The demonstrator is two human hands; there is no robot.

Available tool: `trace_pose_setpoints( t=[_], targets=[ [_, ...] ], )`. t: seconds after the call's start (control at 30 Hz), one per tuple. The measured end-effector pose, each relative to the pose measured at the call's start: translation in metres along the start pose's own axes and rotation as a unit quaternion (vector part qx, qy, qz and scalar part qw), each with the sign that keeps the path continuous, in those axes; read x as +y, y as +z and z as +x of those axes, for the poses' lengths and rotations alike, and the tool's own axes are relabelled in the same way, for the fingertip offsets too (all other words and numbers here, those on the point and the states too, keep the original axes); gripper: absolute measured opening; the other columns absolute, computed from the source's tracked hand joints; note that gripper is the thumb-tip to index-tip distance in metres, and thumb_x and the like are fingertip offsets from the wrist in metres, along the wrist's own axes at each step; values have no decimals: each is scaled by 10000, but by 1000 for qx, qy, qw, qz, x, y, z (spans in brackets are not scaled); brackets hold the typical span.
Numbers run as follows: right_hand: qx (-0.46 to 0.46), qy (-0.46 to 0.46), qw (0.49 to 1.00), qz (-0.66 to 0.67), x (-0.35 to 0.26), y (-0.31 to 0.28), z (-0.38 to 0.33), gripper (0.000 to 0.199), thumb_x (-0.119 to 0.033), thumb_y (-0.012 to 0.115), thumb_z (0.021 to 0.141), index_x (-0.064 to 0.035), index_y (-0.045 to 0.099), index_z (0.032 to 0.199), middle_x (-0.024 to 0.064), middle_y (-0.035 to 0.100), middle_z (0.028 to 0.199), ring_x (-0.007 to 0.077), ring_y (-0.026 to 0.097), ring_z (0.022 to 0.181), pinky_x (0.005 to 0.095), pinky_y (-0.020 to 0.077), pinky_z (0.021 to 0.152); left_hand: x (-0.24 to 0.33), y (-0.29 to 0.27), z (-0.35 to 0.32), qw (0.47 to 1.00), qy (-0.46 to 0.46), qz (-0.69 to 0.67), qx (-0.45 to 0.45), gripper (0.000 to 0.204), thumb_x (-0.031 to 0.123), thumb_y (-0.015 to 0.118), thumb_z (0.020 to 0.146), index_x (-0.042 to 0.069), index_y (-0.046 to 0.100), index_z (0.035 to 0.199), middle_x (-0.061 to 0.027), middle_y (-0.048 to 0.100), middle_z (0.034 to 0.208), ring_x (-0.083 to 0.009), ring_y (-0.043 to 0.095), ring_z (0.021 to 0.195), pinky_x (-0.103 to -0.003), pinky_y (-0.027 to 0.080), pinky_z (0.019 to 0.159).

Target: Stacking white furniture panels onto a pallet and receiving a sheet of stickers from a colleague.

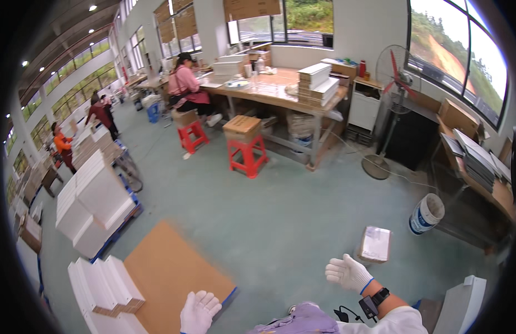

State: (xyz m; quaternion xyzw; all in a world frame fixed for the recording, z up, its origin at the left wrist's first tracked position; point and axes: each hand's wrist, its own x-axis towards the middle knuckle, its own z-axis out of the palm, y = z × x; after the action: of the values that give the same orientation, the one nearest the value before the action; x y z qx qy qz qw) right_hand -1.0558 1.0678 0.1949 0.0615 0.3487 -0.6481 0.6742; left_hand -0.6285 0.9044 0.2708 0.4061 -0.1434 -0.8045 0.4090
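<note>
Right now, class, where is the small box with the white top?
In the head view, the small box sits on the floor right of centre, beyond the gloved right hand and left of the bucket.

Yours: 1 gloved left hand [200,313], 1 gloved right hand [349,274]. Floor near you: 1 brown board [174,261], 1 small box [374,245], 1 white-blue bucket [426,215] at your right. Ahead of you: 2 red stools [248,146], 2 cartons [242,128], 1 per stool; 1 pedestal fan [401,84]. Other people [185,80]: at least 3, far end too small to tell. White panels [96,189] at your left: many, overlapping, uncountable.
</note>
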Motion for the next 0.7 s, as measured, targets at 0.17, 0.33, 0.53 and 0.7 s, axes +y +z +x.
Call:
trace_pose_setpoints(
  t=[0.17, 0.33, 0.53, 0.7],
  targets=[
    [46, -88, 993, 57, -74, -38, 11, 547, -427, 373, 1005, 63, 490, 1218, 236, 565, 1177, 361, 567, 1086, 479, 469, 944, -23, 103, 95, 996, -55, 47, -46, 379, 382, 459, 977, 29, 597, 988, -151, 637, 962, -339, 616, 920, -485, 507, 830],
    [96, -67, 991, 64, -128, -26, 71, 543, -402, 393, 1005, 83, 464, 1237, 250, 552, 1186, 388, 566, 1086, 503, 465, 947, -22, 160, 203, 989, -121, 55, -67, 360, 374, 455, 981, 38, 581, 963, -148, 623, 952, -326, 606, 902, -474, 506, 809],
    [134, -157, 976, 67, -238, -11, 142, 593, -415, 382, 1005, 104, 417, 1290, 266, 526, 1228, 391, 543, 1122, 492, 463, 951, 1, 251, 377, 973, -154, 30, -169, 344, 369, 462, 980, 40, 563, 972, -157, 595, 986, -323, 580, 931, -463, 496, 821],
    [191, -211, 956, 68, -327, 2, 175, 598, -420, 386, 1001, 102, 418, 1291, 267, 533, 1216, 387, 553, 1098, 485, 479, 922, 0, 399, 474, 970, -123, 163, -129, 300, 333, 505, 973, 38, 545, 1006, -153, 587, 1009, -297, 580, 939, -426, 489, 840]
  ],
)
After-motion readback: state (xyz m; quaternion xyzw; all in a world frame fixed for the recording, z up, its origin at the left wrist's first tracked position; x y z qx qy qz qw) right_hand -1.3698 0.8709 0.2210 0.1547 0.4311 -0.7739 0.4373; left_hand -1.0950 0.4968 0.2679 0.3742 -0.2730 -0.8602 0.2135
